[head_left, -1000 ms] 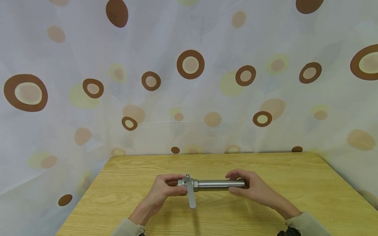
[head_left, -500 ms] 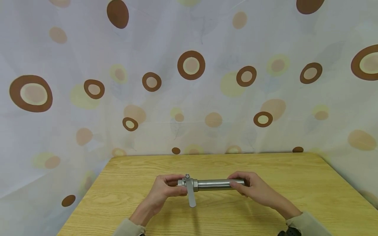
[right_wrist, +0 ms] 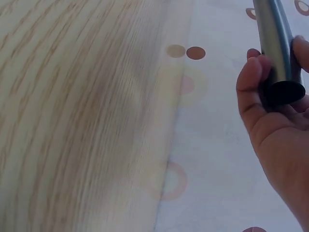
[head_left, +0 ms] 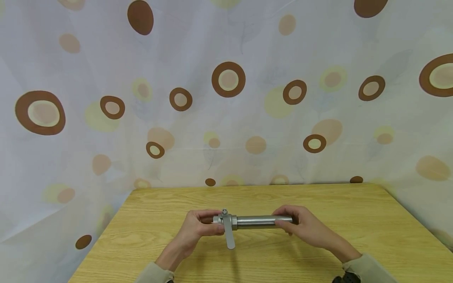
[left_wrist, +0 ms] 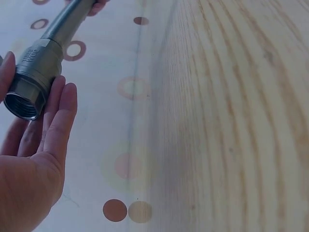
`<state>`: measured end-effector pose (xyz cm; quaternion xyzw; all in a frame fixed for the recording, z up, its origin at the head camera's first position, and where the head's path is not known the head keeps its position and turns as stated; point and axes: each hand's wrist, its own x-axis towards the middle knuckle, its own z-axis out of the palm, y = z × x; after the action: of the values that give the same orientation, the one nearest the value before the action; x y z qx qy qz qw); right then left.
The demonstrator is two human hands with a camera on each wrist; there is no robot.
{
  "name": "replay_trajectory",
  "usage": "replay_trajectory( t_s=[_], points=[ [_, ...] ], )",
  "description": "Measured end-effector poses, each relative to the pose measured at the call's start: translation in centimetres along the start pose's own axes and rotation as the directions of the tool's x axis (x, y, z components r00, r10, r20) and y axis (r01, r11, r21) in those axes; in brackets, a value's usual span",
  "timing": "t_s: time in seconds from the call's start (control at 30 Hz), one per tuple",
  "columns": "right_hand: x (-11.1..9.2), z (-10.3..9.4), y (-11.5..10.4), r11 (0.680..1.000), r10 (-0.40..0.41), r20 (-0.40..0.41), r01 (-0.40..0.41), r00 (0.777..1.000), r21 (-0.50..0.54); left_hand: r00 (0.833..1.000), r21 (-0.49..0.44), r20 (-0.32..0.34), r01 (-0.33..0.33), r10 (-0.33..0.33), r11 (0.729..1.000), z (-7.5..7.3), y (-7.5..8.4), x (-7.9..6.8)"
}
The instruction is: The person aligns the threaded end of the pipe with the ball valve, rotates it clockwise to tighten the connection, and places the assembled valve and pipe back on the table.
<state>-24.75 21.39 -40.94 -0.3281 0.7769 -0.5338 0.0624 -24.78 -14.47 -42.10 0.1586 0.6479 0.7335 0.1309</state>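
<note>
A steel ball valve [head_left: 233, 222] with a flat lever handle [head_left: 229, 236] is joined end to end with a smooth metal pipe [head_left: 255, 221]. My left hand [head_left: 194, 229] grips the valve body between thumb and fingers. In the left wrist view the valve's threaded open end [left_wrist: 25, 104] faces the palm, and raised lettering shows on its body. My right hand [head_left: 301, 225] holds the pipe's far end, thumb in front and fingers behind. The right wrist view shows the pipe's dark end [right_wrist: 286, 92] between the curled fingers. Valve and pipe lie level above the table.
A wood-grain table [head_left: 177, 200] lies under both hands. Behind it and at both sides hangs a pale curtain [head_left: 198, 129] with brown and beige circles. Light sleeves [head_left: 153, 273] cover the forearms.
My right hand's thumb has moved up onto the front of the pipe and its fingers have closed round it. The left hand and the valve stay nearly still.
</note>
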Motion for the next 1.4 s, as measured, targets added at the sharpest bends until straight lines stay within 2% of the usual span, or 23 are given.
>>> replay_trajectory(
  t_s=[0.1, 0.3, 0.57, 0.83, 1.2, 1.4],
  points=[
    [-0.05, 0.02, -0.08, 1.0, 0.003, -0.008, -0.003, 1.0, 0.01, 1.0, 0.002, -0.003, 0.004, -0.004, 1.0, -0.04, 0.02, 0.05],
    [-0.03, 0.15, 0.05, 0.997, -0.069, -0.007, 0.069, 0.998, 0.031, 1.0, 0.006, -0.005, 0.009, -0.009, 1.0, -0.2, -0.05, 0.03],
    [0.07, -0.12, -0.15, 0.999, 0.014, 0.029, -0.015, 0.999, 0.039, 1.0, -0.001, -0.003, 0.001, -0.001, 1.0, -0.31, -0.2, 0.01],
    [0.01, 0.18, 0.26, 0.998, -0.053, -0.013, 0.054, 0.998, 0.022, 1.0, -0.006, -0.006, 0.0, 0.0, 1.0, -0.2, -0.25, 0.02],
    [-0.1, -0.12, 0.24, 1.0, 0.001, 0.013, -0.001, 1.0, 0.022, 1.0, -0.008, -0.005, 0.006, -0.006, 1.0, -0.13, -0.26, -0.09],
    [-0.21, 0.06, 0.54, 0.994, -0.092, -0.001, 0.092, 0.996, 0.065, 1.0, -0.003, -0.002, 0.006, -0.006, 1.0, -0.05, -0.32, -0.03]
  ],
)
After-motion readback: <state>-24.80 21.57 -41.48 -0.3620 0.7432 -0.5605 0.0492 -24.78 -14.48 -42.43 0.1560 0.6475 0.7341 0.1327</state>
